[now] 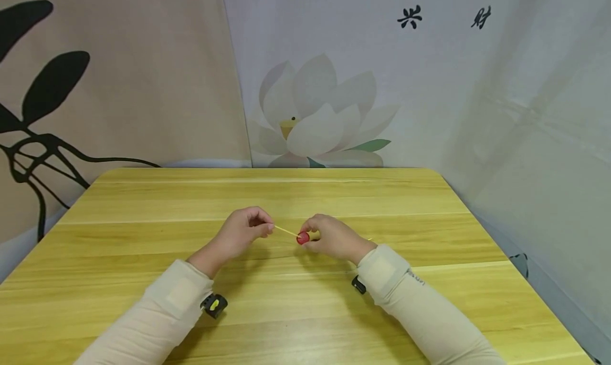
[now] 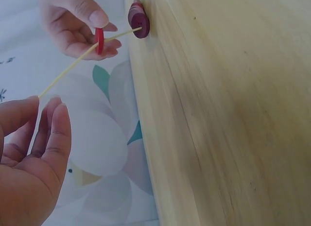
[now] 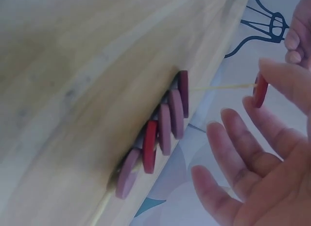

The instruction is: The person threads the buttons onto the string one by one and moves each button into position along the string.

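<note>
Right hand (image 2: 77, 24) pinches a red button (image 2: 99, 40) on the string (image 2: 68, 70), seemingly threaded

The head view looks forward and down at the table (image 1: 143, 312); both close wrist views share its edge.

Red button (image 1: 303, 238) on yellow cord (image 1: 285, 231)

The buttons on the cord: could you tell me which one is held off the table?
The red button, pinched in the right hand, apart from the row of buttons resting on the table.
</note>
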The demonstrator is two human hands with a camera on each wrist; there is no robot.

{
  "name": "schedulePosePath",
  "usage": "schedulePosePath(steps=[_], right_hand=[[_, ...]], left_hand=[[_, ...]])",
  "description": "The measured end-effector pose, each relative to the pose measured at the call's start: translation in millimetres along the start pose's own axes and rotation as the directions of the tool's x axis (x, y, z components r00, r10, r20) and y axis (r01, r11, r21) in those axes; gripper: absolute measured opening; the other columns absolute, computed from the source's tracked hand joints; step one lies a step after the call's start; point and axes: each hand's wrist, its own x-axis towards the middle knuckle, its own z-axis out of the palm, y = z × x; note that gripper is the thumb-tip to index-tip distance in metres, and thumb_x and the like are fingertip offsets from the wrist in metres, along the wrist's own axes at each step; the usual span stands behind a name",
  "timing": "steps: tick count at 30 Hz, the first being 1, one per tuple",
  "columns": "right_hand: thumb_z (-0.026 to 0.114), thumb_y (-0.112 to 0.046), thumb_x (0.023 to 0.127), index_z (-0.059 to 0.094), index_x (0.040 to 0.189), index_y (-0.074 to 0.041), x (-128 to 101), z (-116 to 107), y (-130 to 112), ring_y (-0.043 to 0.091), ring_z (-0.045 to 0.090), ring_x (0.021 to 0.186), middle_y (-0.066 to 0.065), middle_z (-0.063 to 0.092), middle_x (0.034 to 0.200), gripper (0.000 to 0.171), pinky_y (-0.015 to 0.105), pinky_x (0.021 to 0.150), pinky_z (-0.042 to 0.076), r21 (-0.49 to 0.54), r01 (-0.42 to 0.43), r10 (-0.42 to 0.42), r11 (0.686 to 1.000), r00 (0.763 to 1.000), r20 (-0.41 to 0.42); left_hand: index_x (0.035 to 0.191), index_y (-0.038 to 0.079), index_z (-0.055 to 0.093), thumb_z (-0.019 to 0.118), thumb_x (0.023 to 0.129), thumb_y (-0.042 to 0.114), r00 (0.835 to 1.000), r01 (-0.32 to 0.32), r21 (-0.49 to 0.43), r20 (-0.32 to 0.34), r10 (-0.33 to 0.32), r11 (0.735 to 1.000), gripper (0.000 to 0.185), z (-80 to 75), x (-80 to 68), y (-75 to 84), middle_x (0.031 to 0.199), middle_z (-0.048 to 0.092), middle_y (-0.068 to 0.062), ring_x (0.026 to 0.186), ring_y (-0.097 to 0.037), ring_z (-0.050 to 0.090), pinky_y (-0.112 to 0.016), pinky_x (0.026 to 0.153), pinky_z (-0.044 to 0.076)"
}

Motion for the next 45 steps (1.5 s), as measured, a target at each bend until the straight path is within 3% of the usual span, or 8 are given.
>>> schedulePosePath(steps=[5,12,23,31,45], right_hand=[[0.074,-0.019,0.086,0.068,0.102,-0.01,0,1,3,0.019,0.059,0.097,0.001,0.062,0.102,0.019,0.036,0.09,0.048,-0.027,0.001,-0.001,1.0,1.0,0.012],[0.074,-0.017,0.086,0.068,0.104,-0.009,0,3,5,0.015,0.057,0.091,-0.001,0.062,0.099,0.02,0.031,0.085,0.048,-0.066,0.012,-0.009,0.998,0.999,0.034],[0.074,-0.021,0.086,0.068,0.107,-0.011,-1,5,6,0.01,0.054,0.085,-0.002,0.06,0.098,0.024,0.03,0.08,0.048,-0.143,-0.014,0.022,0.99,0.998,0.056],[0.075,-0.02,0.086,0.068,0.104,-0.012,0,7,9,0.012,0.053,0.085,-0.003,0.06,0.097,0.021,0.03,0.079,0.047,-0.17,-0.015,0.026,0.985,0.998,0.065],[0.075,-0.022,0.085,0.069,0.1,-0.013,1,11,11,0.013,0.052,0.081,-0.002,0.06,0.093,0.019,0.031,0.074,0.047,-0.268,-0.007,0.027,0.963,0.997,0.071]], left_hand=[[0.097,0.0,0.063,0.061,0.095,0.007,1.0,0.018,0.016,0.0,-0.018,1.0,0.008,-1.1,-0.1,-0.5,0.085,0.063,-0.008,0.083,-0.029,0.061,-0.045,0.08,0.051],[0.097,0.001,0.063,0.06,0.095,0.007,0.999,0.039,0.019,0.004,-0.039,0.999,0.006,-3.0,-0.2,-2.1,0.085,0.063,-0.008,0.087,-0.035,0.06,-0.047,0.081,0.05],[0.097,0.001,0.062,0.06,0.095,0.006,1.0,0.028,0.007,0.014,-0.028,1.0,0.006,-4.3,0.4,-5.1,0.085,0.063,-0.008,0.088,-0.037,0.061,-0.048,0.082,0.05],[0.097,0.0,0.062,0.06,0.095,0.006,0.999,0.031,0.008,0.017,-0.031,0.999,0.006,-5.8,-0.9,-8.2,0.092,0.063,-0.02,0.088,-0.037,0.06,-0.047,0.081,0.05],[0.095,0.001,0.062,0.062,0.094,0.006,1.0,0.018,0.03,0.011,-0.019,0.999,0.004,-6.8,-1.0,-10.0,0.086,0.063,-0.01,0.087,-0.036,0.059,-0.047,0.079,0.05]])
